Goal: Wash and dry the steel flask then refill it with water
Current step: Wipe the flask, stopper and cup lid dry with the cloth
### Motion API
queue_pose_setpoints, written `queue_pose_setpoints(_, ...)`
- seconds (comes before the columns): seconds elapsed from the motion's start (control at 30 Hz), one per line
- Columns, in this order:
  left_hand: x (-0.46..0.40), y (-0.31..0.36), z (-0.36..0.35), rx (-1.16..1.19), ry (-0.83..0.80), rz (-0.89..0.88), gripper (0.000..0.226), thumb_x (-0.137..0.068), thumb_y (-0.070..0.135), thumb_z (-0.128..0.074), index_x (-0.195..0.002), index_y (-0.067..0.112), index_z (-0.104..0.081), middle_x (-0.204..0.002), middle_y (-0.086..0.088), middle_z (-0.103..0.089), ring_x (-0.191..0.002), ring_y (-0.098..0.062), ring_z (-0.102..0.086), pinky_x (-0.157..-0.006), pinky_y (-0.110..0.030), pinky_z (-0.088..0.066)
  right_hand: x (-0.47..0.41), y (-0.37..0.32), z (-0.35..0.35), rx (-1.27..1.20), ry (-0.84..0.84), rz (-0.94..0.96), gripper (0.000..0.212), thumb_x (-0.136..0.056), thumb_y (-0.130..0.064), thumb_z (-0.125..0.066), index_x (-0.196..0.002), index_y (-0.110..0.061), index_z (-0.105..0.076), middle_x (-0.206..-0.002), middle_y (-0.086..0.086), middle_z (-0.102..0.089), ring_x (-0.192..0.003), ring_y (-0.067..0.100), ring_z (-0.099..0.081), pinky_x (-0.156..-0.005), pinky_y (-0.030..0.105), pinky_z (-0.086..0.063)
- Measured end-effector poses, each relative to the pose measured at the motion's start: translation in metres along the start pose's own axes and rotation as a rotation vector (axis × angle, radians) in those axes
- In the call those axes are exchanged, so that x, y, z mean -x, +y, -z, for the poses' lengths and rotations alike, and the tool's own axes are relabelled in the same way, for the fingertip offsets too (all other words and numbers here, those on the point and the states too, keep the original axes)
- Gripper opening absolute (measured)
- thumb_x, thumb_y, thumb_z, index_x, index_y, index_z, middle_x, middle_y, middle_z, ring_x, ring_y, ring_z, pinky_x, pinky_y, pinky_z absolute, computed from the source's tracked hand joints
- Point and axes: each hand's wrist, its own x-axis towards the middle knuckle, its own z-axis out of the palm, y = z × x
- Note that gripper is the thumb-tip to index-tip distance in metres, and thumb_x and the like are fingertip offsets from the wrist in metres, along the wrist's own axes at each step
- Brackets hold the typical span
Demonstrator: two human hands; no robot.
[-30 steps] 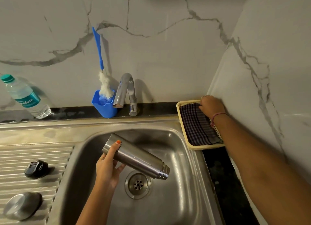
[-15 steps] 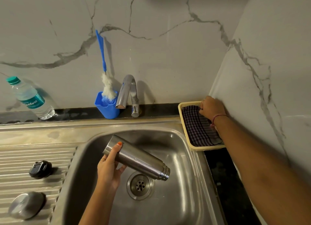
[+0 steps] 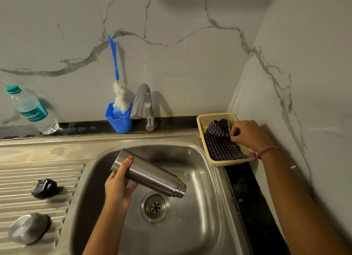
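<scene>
My left hand grips the steel flask near its base and holds it tilted over the sink basin, its open threaded mouth pointing down toward the drain. My right hand pinches a fold of the dark checked cloth that lies in the cream plastic basket at the sink's right. The cloth's near edge is lifted off the basket floor. On the ribbed drainboard lie the flask's black inner stopper and its steel cap.
A chrome tap stands behind the basin, next to a blue holder with a bottle brush. A plastic water bottle leans at the far left. Marble walls close in at the back and right.
My right hand has drawn back from the basket's far corner toward me, pulling the cloth up into a fold. The left hand and flask have stayed in place.
</scene>
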Motion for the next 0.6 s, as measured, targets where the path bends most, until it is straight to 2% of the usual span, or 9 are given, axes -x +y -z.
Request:
queue_pose_setpoints(0.1,0.003,0.001,0.001,0.013,-0.016,-0.003,0.038,-0.083,0.019,-0.076,-0.116,0.011,-0.059,-0.103,-0.007,-0.064,-0.111,-0.024,-0.062,-0.090,-0.047,-0.054,0.019,0.003,-0.005,0.057,-0.053,0.005,0.004,-0.082,-0.009,-0.070,-0.081,-0.013,-0.070,-0.086,0.004,-0.069,-0.071,0.013,-0.060,-0.068,0.022,-0.047)
queue_pose_setpoints(0.2,0.005,0.002,0.002,0.013,-0.016,0.000,0.040,-0.082,0.019,-0.076,-0.118,0.010,-0.060,-0.105,-0.008,-0.064,-0.110,-0.024,-0.063,-0.088,-0.046,-0.054,0.030,0.002,-0.009,0.152,-0.182,-0.004,0.005,-0.086,-0.016,-0.066,-0.089,-0.018,-0.070,-0.094,0.000,-0.068,-0.081,0.013,-0.061,-0.076,0.024,-0.048)
queue_pose_setpoints(0.3,0.007,0.002,0.002,-0.002,-0.019,-0.002,0.035,-0.082,0.020,-0.077,-0.112,0.012,-0.061,-0.105,-0.008,-0.065,-0.110,-0.025,-0.063,-0.091,-0.047,-0.054,0.029,-0.001,-0.015,0.301,-0.279,-0.013,0.015,-0.089,-0.035,-0.061,-0.099,-0.026,-0.067,-0.100,-0.008,-0.067,-0.096,0.013,-0.060,-0.094,0.036,-0.042)
queue_pose_setpoints(0.37,0.009,0.002,0.002,-0.009,-0.025,-0.004,0.032,-0.082,0.020,-0.076,-0.109,0.012,-0.061,-0.103,-0.007,-0.064,-0.109,-0.025,-0.063,-0.090,-0.046,-0.054,0.023,-0.002,-0.020,0.335,-0.322,-0.050,0.036,-0.087,-0.055,-0.057,-0.107,-0.027,-0.061,-0.105,-0.008,-0.066,-0.103,0.016,-0.059,-0.102,0.043,-0.033)
queue_pose_setpoints(0.47,0.010,0.003,0.003,-0.005,-0.023,-0.004,0.036,-0.082,0.019,-0.077,-0.113,0.010,-0.061,-0.104,-0.009,-0.065,-0.108,-0.025,-0.064,-0.085,-0.043,-0.055,0.011,-0.005,-0.028,0.368,-0.317,-0.083,0.071,-0.080,-0.079,-0.040,-0.125,-0.025,-0.050,-0.117,-0.002,-0.063,-0.109,0.021,-0.057,-0.104,0.048,-0.027)
queue_pose_setpoints(0.53,0.009,0.004,0.004,-0.008,-0.020,-0.012,0.035,-0.082,0.019,-0.077,-0.112,0.011,-0.061,-0.105,-0.009,-0.065,-0.107,-0.024,-0.064,-0.084,-0.042,-0.055,0.004,-0.007,-0.033,0.380,-0.287,-0.066,0.074,-0.081,-0.081,-0.031,-0.127,-0.026,-0.050,-0.117,-0.001,-0.063,-0.108,0.022,-0.058,-0.104,0.049,-0.026)
queue_pose_setpoints(0.6,0.009,0.004,0.004,-0.007,-0.021,-0.017,0.032,-0.082,0.019,-0.077,-0.109,0.012,-0.061,-0.103,-0.008,-0.065,-0.106,-0.023,-0.064,-0.087,-0.044,-0.055,-0.002,-0.007,-0.036,0.386,-0.217,-0.051,0.068,-0.085,-0.077,-0.031,-0.126,-0.028,-0.052,-0.114,-0.002,-0.065,-0.104,0.021,-0.059,-0.103,0.046,-0.028)
